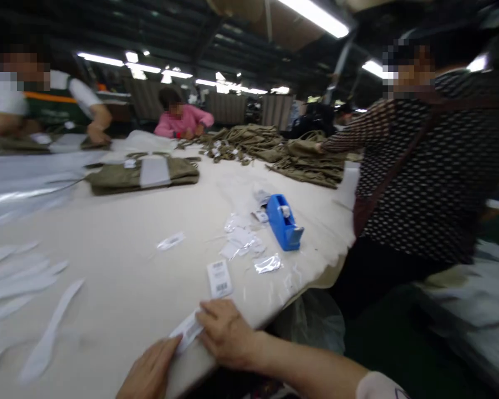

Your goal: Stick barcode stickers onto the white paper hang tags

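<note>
A white strip of printed labels (190, 331) stretches between my two hands at the near edge of the table. My left hand (149, 370) pinches its lower end, the thumb side against the paper. At the upper end my right hand (227, 332) has its fingers closed on the strip. Just beyond my right hand lies a white barcode label stack (219, 279), flat on the table. Farther out a blue tape dispenser (283, 221) stands beside crumpled clear and white scraps (242, 241).
The white-covered table (120, 249) holds another label (170, 241), white paper strips (52, 327) at left, a folded olive garment (143, 173) and a garment pile (261, 144) at the back. People stand at left, at the far side and close on the right (432, 166).
</note>
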A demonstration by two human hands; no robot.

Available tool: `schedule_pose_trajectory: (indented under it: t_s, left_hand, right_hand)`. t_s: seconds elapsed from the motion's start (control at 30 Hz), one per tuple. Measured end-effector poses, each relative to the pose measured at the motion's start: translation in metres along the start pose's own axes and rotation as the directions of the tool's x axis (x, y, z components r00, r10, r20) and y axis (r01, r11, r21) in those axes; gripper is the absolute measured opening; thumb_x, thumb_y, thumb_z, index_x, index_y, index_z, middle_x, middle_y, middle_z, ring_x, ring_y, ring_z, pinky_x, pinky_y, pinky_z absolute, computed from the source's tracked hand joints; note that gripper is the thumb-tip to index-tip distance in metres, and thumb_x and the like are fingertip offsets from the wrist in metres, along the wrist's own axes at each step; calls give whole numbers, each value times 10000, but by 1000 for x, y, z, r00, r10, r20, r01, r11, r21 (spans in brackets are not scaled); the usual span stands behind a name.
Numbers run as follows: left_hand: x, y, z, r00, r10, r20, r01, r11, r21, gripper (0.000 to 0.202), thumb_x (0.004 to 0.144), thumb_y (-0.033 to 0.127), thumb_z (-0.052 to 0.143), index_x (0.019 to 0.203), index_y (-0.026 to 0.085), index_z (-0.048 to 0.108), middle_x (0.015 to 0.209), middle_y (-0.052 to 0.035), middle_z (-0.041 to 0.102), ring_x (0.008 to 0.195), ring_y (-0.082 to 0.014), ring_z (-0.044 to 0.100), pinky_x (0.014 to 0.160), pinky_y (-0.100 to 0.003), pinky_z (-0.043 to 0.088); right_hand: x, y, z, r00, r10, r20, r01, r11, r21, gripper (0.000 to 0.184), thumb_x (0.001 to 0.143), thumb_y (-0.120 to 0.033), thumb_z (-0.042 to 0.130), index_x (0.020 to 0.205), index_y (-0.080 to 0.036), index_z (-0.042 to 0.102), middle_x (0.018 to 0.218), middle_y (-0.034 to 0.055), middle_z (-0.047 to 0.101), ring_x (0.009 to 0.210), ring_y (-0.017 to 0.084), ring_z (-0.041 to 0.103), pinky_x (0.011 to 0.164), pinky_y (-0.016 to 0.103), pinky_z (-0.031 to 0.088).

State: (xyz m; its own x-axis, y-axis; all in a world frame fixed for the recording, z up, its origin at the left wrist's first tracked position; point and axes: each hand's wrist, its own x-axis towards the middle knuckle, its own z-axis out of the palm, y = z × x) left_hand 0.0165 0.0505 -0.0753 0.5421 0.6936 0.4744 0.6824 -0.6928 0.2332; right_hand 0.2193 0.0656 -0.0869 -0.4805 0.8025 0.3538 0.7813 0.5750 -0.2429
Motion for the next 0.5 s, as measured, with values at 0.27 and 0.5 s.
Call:
schedule_pose_trajectory:
  t_s: [0.27,0.5]
  left_hand:
    - [0,-11,-20,893,-436,112,437,899,11,289,789,184,501,1074,158,547,1025,-93,588,990,-198,516,861,-376,448]
    - [4,-12,-23,760,-563,326,557,822,119,329,673,309,655,956,175,554,994,-62,537,954,-220,484,820,-381,417]
  right_hand:
    - [35,10,-5,948,103,301,-145,982,123,332,750,-283,597,1067,-191,570,1020,94,541,946,217,519,810,346,428]
    - [48,7,-13,882,137,451,-208,972,111,283,718,-234,615,997,-204,574,985,53,529,852,171,551,702,272,418]
